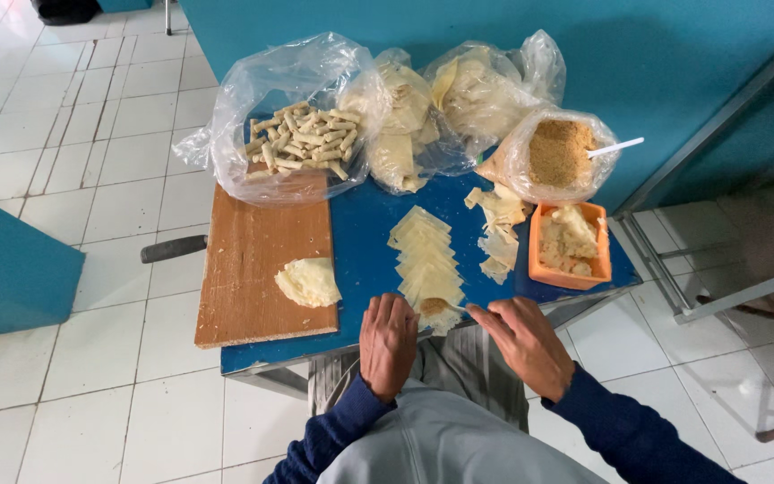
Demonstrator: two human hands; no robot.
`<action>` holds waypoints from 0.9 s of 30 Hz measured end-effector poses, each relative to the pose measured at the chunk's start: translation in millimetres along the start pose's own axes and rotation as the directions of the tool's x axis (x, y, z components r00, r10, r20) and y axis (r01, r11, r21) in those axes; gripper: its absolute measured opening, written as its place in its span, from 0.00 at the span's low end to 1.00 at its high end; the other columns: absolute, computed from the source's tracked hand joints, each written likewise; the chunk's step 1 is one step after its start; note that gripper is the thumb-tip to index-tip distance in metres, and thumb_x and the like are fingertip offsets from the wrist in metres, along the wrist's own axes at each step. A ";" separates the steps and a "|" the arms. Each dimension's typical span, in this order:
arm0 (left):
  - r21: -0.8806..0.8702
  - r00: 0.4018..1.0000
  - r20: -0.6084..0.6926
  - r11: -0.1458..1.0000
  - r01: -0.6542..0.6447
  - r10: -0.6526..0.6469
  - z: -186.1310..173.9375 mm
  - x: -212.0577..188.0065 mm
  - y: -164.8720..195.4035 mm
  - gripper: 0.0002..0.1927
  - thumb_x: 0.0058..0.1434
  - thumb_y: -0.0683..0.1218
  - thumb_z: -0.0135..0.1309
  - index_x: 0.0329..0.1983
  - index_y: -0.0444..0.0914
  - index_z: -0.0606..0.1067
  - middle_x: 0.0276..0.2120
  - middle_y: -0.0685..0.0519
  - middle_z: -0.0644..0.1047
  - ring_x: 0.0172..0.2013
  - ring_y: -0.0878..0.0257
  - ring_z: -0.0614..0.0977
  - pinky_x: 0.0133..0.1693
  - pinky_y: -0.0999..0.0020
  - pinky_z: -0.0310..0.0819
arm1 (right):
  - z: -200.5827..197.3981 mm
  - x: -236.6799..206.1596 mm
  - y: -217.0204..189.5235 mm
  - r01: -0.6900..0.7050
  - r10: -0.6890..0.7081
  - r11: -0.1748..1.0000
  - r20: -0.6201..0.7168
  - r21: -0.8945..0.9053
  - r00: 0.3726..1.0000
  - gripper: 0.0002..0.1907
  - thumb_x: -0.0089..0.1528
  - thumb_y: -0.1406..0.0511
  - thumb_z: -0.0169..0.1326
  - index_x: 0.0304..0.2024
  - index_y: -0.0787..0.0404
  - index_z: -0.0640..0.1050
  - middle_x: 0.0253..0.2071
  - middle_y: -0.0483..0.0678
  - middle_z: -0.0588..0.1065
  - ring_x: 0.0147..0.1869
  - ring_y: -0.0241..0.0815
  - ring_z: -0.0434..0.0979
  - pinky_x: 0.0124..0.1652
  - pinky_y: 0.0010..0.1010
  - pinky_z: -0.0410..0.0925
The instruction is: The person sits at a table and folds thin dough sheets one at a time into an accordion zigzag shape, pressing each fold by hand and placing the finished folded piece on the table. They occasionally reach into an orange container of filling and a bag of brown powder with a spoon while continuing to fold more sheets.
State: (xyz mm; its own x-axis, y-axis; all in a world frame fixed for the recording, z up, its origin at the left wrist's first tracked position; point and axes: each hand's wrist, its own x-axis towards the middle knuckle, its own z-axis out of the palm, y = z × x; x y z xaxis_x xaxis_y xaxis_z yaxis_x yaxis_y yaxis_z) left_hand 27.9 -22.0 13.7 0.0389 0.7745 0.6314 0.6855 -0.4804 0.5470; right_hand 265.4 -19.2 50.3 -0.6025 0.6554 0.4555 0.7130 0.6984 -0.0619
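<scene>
My left hand (388, 343) rests on the near edge of the small blue table (360, 260), fingertips beside the nearest pale wrapper sheet. My right hand (525, 342) holds a thin spoon handle, its bowl of brown filling (433, 306) lying on that sheet. A row of overlapping square wrapper sheets (423, 255) runs away from my hands. To the left, a lump of pale dough (309, 281) sits on a wooden board (253, 269).
A clear bag of rolled sticks (302, 139) stands at the back left, bags of wrappers (445, 103) beside it, a bag of brown crumbs (559, 152) with a white spoon at the right. An orange tub (570, 244) holds pale filling. Metal frame (718, 179) stands right.
</scene>
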 end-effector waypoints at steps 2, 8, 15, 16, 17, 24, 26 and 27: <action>-0.037 1.000 0.011 0.999 0.001 -0.001 0.9 0.5 -1.0 0.06 0.60 0.36 0.52 0.34 0.36 0.67 0.33 0.47 0.69 0.35 0.48 0.71 0.39 0.55 0.66 | -1.1 -5.2 0.3 0.043 -0.044 0.999 -0.010 -0.033 0.999 0.30 0.54 0.75 0.56 0.61 0.62 0.76 0.42 0.49 0.69 0.45 0.48 0.72 0.45 0.39 0.69; -0.178 0.992 0.046 0.976 0.127 -0.121 2.4 -0.9 -0.7 0.07 0.59 0.35 0.55 0.35 0.35 0.68 0.32 0.46 0.71 0.32 0.49 0.74 0.34 0.56 0.69 | 1.4 -18.4 -2.3 0.042 -0.042 0.999 -0.095 -0.005 0.995 0.27 0.57 0.72 0.57 0.59 0.59 0.76 0.43 0.47 0.70 0.47 0.46 0.73 0.47 0.37 0.68; -0.302 0.984 0.096 0.937 0.174 -0.152 4.0 1.3 -5.3 0.10 0.58 0.33 0.57 0.40 0.35 0.70 0.33 0.47 0.73 0.28 0.53 0.76 0.31 0.61 0.72 | 0.6 -20.0 -3.4 0.029 -0.028 1.000 -0.135 0.000 0.990 0.23 0.57 0.73 0.58 0.57 0.60 0.78 0.43 0.46 0.70 0.47 0.45 0.74 0.47 0.38 0.68; -0.300 0.983 0.104 0.938 0.174 -0.149 4.0 1.0 -6.0 0.10 0.58 0.33 0.58 0.40 0.35 0.71 0.33 0.47 0.73 0.28 0.53 0.76 0.31 0.61 0.72 | 0.0 -19.8 -4.1 0.028 -0.025 0.999 -0.135 0.021 0.991 0.23 0.57 0.73 0.58 0.57 0.60 0.78 0.44 0.47 0.71 0.47 0.46 0.74 0.47 0.38 0.69; -0.305 0.983 0.108 0.936 0.174 -0.147 4.3 1.1 -6.7 0.10 0.58 0.33 0.57 0.40 0.35 0.71 0.33 0.47 0.73 0.28 0.53 0.76 0.31 0.62 0.72 | -0.3 -18.3 -4.6 0.026 -0.020 0.999 -0.137 0.039 0.990 0.24 0.57 0.73 0.58 0.57 0.60 0.78 0.44 0.47 0.71 0.48 0.46 0.74 0.47 0.37 0.69; -0.326 0.978 0.195 0.935 0.140 -0.078 0.2 1.6 -12.8 0.18 0.53 0.36 0.64 0.44 0.34 0.70 0.36 0.47 0.74 0.35 0.52 0.79 0.36 0.61 0.75 | -25.2 -0.2 33.4 -0.408 0.473 0.855 -0.162 0.320 0.866 0.18 0.64 0.73 0.55 0.55 0.53 0.81 0.39 0.49 0.78 0.39 0.43 0.81 0.35 0.34 0.72; -0.302 0.972 0.235 0.949 0.095 -0.022 -2.4 2.1 -15.7 0.23 0.49 0.37 0.67 0.45 0.34 0.69 0.39 0.46 0.74 0.38 0.50 0.79 0.40 0.59 0.75 | -42.2 9.5 67.2 -0.305 0.379 0.919 -0.346 0.249 0.859 0.15 0.68 0.72 0.54 0.56 0.58 0.79 0.45 0.52 0.79 0.44 0.48 0.82 0.42 0.37 0.73; -0.280 0.969 0.248 0.958 0.066 0.006 -3.1 2.2 -16.8 0.24 0.48 0.37 0.68 0.46 0.33 0.69 0.41 0.46 0.74 0.40 0.49 0.78 0.41 0.57 0.74 | -47.6 18.9 85.8 -0.399 0.431 0.903 -0.346 0.162 0.833 0.12 0.68 0.71 0.54 0.54 0.58 0.80 0.43 0.52 0.79 0.41 0.49 0.81 0.41 0.38 0.72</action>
State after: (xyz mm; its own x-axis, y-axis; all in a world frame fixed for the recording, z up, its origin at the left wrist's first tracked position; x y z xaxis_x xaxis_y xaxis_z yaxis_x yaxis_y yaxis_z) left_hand 14.3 -13.6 7.6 0.2220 0.8496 0.4784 0.4552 -0.5242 0.7197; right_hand 332.2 39.4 95.8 -0.0708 0.7474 0.6605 0.8257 0.4155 -0.3816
